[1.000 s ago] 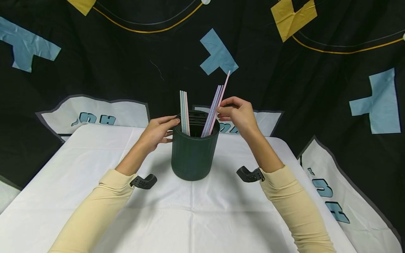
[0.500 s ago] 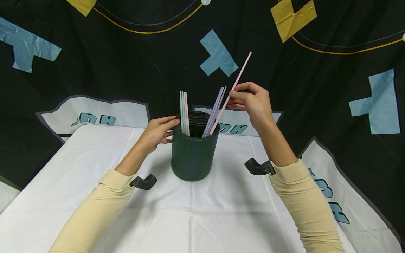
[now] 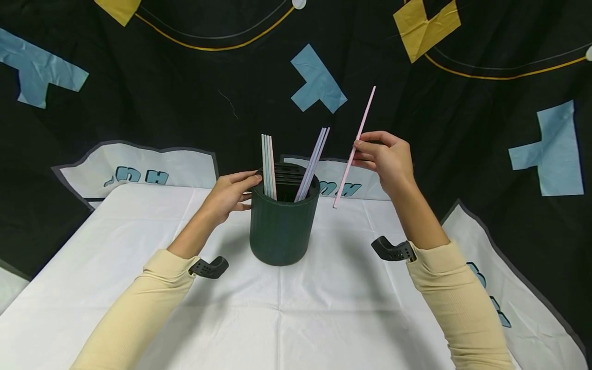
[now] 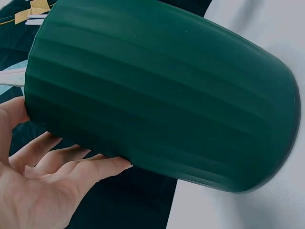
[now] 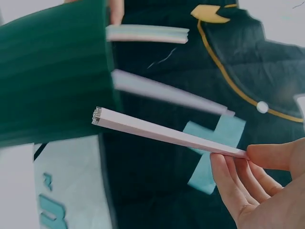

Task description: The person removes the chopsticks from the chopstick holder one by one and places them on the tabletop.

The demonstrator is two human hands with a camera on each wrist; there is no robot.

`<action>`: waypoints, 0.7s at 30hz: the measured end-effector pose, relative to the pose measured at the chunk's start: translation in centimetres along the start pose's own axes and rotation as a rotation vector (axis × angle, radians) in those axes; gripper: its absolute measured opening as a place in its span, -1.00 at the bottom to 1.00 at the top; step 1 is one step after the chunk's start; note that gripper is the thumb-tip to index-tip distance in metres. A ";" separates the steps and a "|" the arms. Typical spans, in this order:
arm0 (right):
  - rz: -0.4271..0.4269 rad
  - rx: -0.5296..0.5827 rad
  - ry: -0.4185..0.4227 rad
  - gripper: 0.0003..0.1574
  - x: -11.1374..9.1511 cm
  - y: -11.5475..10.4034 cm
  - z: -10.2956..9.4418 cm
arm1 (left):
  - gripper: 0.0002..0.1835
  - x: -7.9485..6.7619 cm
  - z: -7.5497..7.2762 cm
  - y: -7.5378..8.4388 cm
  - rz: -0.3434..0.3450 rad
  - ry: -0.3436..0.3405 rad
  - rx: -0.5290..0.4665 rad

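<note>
A dark green ribbed container stands upright on the white cloth. My left hand touches its left side, thumb at the rim and fingers extended along the wall, as the left wrist view also shows. My right hand pinches a thin pink stick between thumb and fingers, in the air to the right of the container. In the right wrist view, its free end looks squarish and silvery. Inside the container lean a group of pale blue and pink sticks at left and several lilac sticks at right.
Black slats lie across the back of the container's mouth. A white cloth covers the table. Behind it hangs a black backdrop with blue and yellow shapes. Each wrist carries a black band mount.
My right hand has drawn the pink stick up out of the container and moved right, so its lower end hangs free. The left hand has stayed at the container.
</note>
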State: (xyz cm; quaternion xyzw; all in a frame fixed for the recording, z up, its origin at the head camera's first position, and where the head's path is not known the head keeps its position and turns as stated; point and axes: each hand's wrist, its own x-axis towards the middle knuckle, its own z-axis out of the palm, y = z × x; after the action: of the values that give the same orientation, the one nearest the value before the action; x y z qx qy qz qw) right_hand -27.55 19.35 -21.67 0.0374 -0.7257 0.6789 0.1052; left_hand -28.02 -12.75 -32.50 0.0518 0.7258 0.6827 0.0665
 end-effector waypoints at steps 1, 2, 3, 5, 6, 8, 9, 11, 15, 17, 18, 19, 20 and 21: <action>0.010 -0.021 0.002 -0.73 0.0 0.5 -0.3 | -0.40 0.0 0.0 0.0 0.000 0.000 -0.002; 0.021 -0.041 0.003 -0.72 0.1 1.0 -0.6 | -0.40 0.0 0.0 0.0 0.000 -0.002 -0.001; 0.033 -0.066 0.003 -0.71 0.1 1.6 -1.0 | -0.40 0.0 0.0 0.0 0.000 -0.003 0.001; 0.062 -0.116 0.002 -0.69 0.2 2.8 -1.7 | -0.40 0.1 0.1 0.0 0.001 -0.003 0.003; 0.078 -0.146 -0.002 -0.67 0.2 3.4 -2.1 | -0.40 0.1 0.1 0.1 0.001 -0.002 0.002; 0.109 -0.205 -0.012 -0.63 0.2 4.6 -2.9 | -0.39 0.0 0.1 0.1 0.001 -0.002 0.000; 0.126 -0.233 -0.017 -0.62 0.1 5.3 -3.3 | -0.39 0.0 0.1 0.1 0.001 -0.002 -0.003; 0.161 -0.277 -0.030 -0.58 0.1 6.5 -4.1 | -0.39 0.1 0.1 0.1 0.000 -0.003 -0.004; 0.217 -0.334 -0.060 -0.53 0.0 9.1 -5.8 | -0.38 0.1 0.0 0.0 0.000 -0.004 -0.005; 0.234 -0.360 -0.070 -0.53 0.1 10.4 -6.7 | -0.38 0.2 0.0 0.0 0.002 -0.004 -0.005; 0.240 -0.370 -0.072 -0.53 0.1 11.1 -7.1 | -0.38 0.2 0.0 -0.1 0.003 -0.006 -0.003; 0.246 -0.382 -0.071 -0.53 0.1 11.8 -7.5 | -0.38 0.2 -0.1 -0.1 0.005 -0.007 -0.001; 0.251 -0.398 -0.071 -0.53 0.1 12.4 -7.8 | -0.38 0.2 -0.1 -0.1 0.006 -0.007 -0.001; 0.260 -0.410 -0.069 -0.54 0.1 13.0 -8.2 | -0.38 0.2 -0.1 -0.1 0.005 -0.005 0.003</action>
State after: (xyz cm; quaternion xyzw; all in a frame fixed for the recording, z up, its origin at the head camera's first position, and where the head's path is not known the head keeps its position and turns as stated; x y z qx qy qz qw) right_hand -29.35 28.48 -33.89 -0.0554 -0.8502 0.5236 -0.0027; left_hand -28.19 -12.84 -32.61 0.0553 0.7264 0.6818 0.0663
